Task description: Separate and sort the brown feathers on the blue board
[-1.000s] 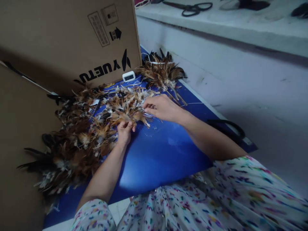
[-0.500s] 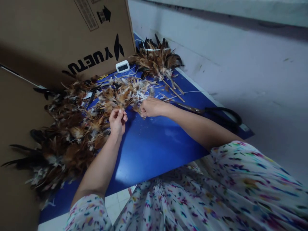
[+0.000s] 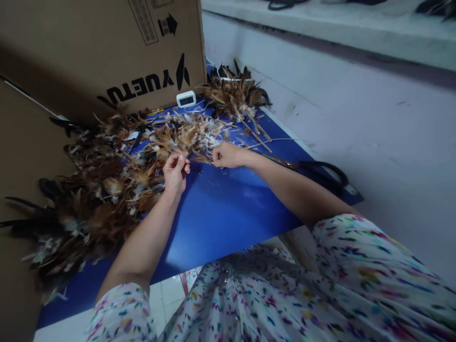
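Observation:
My left hand (image 3: 175, 173) is closed in a pinch, thumb against fingertips, at the near edge of a heap of brown feathers (image 3: 178, 140). Whatever lies in the pinch is too small to tell. To its right, my right hand (image 3: 228, 154) is curled closed, palm side hidden, low over the blue table (image 3: 221, 209). Some brown feathers (image 3: 201, 157) show in the gap between the two hands; I cannot tell whether either hand grips them. White fluffy bits and strands (image 3: 212, 137) lie just beyond my right hand.
A large pile of brown and black feathers (image 3: 96, 204) covers the table's left side. Bundled feathers on sticks (image 3: 235, 95) lie by the wall. Black-handled scissors (image 3: 320, 168) rest at the right edge. A white digital clock (image 3: 186, 99) stands before a cardboard box (image 3: 117, 57).
The head view has shifted slightly, showing more of the ledge above. My right hand has moved a little away from my left; both stay closed.

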Demonstrator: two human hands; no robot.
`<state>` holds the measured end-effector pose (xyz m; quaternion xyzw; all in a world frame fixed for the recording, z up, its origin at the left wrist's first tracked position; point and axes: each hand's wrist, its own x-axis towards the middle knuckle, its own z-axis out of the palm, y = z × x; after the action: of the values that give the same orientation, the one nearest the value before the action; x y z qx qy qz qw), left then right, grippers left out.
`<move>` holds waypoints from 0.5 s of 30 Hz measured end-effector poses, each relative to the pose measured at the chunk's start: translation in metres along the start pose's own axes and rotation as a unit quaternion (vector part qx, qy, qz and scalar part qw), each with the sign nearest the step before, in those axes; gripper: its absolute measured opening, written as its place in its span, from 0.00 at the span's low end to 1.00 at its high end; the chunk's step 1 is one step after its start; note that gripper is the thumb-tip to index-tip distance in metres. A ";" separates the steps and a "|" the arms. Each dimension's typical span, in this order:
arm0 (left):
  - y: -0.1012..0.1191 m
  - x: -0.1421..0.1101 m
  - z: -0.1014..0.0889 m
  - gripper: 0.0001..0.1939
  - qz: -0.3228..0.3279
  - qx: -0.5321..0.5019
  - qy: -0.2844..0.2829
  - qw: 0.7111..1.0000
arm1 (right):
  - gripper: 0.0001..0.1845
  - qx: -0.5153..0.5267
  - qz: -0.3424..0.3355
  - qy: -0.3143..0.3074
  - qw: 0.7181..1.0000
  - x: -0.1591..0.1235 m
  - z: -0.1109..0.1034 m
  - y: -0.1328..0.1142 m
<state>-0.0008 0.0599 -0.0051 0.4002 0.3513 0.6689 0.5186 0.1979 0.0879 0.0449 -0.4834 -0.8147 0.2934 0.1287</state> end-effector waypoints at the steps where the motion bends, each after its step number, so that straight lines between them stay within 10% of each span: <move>1: 0.000 0.000 0.000 0.21 0.000 0.002 0.003 1.000 | 0.03 0.028 0.011 0.016 0.999 -0.002 0.000 0.003; 15: 0.000 -0.001 0.003 0.17 0.013 0.019 -0.008 1.000 | 0.08 0.178 0.043 0.148 0.972 -0.018 0.014 0.032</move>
<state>0.0022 0.0586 -0.0036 0.4198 0.3548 0.6655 0.5050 0.2225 0.0794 0.0157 -0.5258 -0.6993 0.3641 0.3193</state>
